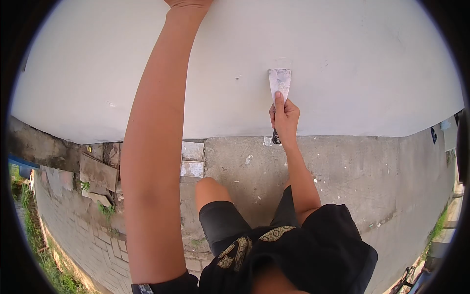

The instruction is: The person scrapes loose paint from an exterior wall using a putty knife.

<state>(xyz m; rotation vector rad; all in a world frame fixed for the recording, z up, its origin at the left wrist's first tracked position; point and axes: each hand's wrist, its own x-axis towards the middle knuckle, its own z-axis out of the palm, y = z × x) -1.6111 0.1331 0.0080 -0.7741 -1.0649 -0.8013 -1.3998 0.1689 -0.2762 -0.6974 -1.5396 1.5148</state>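
My right hand point(285, 112) is closed round the handle of a putty knife point(280, 78), thumb laid along the blade. Whitish residue coats that blade, and its wide edge points up against the white wall point(235, 98). The handle's dark end shows below my fist. Raised high on the left, my left arm crosses the view; only the wrist and base of my left hand point(189, 3) show at the top edge, near the wall. Its fingers are out of frame. Small rough marks dot the wall near the blade.
Below the wall lies a concrete floor point(342, 171) scattered with white flakes. Two pale tiles point(192, 159) lie near the wall's foot. Broken slabs point(99, 172) are piled at the left. A dark metal object point(405, 280) stands at lower right.
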